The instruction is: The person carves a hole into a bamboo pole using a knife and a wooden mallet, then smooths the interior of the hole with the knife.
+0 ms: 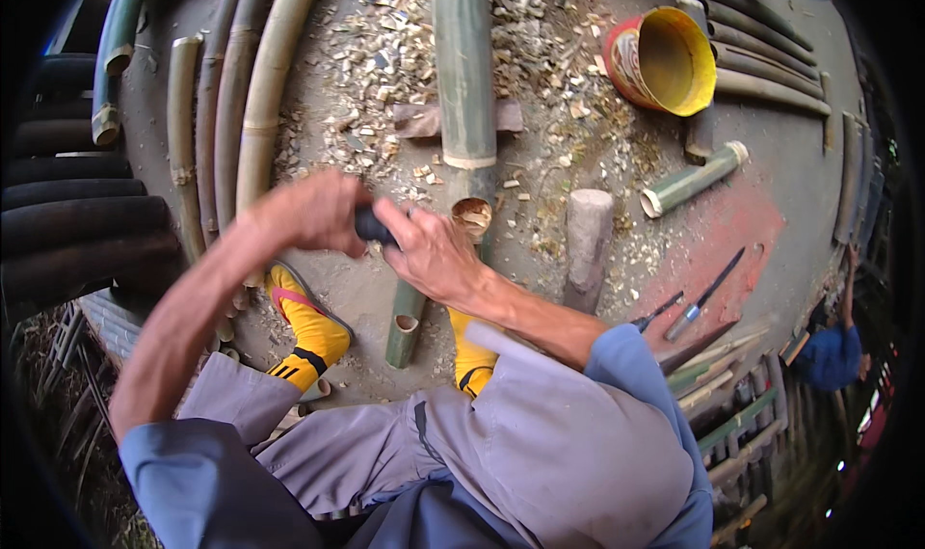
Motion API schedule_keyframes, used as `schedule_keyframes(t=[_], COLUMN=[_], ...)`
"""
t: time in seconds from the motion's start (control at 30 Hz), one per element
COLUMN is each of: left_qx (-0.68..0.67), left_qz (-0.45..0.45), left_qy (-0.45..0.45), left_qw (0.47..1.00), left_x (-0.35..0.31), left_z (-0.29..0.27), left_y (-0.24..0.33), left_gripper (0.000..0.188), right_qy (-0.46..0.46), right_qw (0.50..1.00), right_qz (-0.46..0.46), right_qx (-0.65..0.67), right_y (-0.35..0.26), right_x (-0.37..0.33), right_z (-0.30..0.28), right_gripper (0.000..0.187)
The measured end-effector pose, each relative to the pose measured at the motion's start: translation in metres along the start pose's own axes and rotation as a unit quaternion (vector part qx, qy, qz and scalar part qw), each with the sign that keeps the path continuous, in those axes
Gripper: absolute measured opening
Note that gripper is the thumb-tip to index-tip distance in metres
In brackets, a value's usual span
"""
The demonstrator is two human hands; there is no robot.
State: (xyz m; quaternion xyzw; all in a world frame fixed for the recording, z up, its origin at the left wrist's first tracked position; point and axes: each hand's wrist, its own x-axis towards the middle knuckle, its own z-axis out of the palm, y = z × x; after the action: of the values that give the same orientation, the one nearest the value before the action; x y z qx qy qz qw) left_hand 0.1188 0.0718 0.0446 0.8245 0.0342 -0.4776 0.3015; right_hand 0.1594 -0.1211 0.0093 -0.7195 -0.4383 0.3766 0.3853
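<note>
Both hands meet in front of me at a short dark, rounded object (pixel 372 226), mostly covered by fingers, so its kind is not clear. My left hand (pixel 323 212) is closed round one end, slightly blurred. My right hand (pixel 434 250) is closed at the other end, its fingers bent over it. Just beyond my right wrist, a bamboo piece shows an open, pale-rimmed hole (pixel 472 216). Below the hands lies a green bamboo length (pixel 403 332) with a small notch. A thick green bamboo pole (pixel 464 57) runs away from me, resting across a wooden block (pixel 419 121).
Wood chips (pixel 385 77) litter the ground. A yellow-and-red bucket (pixel 665 62), a short bamboo tube (pixel 694 178), an upright-looking wooden mallet or log (pixel 588 245) and a knife (pixel 708 294) lie to the right. Bamboo poles (pixel 260 106) lie left. A person in blue (pixel 829 356) is far right.
</note>
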Motion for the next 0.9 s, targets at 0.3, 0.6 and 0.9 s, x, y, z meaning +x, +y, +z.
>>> schedule_keyframes(t=[0.3,0.6,0.9], left_qx=[-0.506,-0.455,0.239], left_qz=[-0.151,-0.203,0.052], left_qy=[0.222,0.327,0.242], left_qw=[0.820,0.803,0.939], left_x=[-0.023,-0.013,0.015], left_z=[0.195,0.214,-0.021], left_y=[0.090,0.111,0.058], left_gripper=[0.052,0.053,0.013], right_qy=[-0.368,-0.341,0.211], right_qw=[0.870,0.871,0.976], right_qz=[-0.276,-0.259,-0.041], right_qx=[-0.176,-0.240,-0.023], right_y=[0.033,0.040,0.033], right_x=[-0.022,-0.046,-0.005], right_z=[-0.017,0.004,0.005], right_gripper=[0.021,0.023,0.044])
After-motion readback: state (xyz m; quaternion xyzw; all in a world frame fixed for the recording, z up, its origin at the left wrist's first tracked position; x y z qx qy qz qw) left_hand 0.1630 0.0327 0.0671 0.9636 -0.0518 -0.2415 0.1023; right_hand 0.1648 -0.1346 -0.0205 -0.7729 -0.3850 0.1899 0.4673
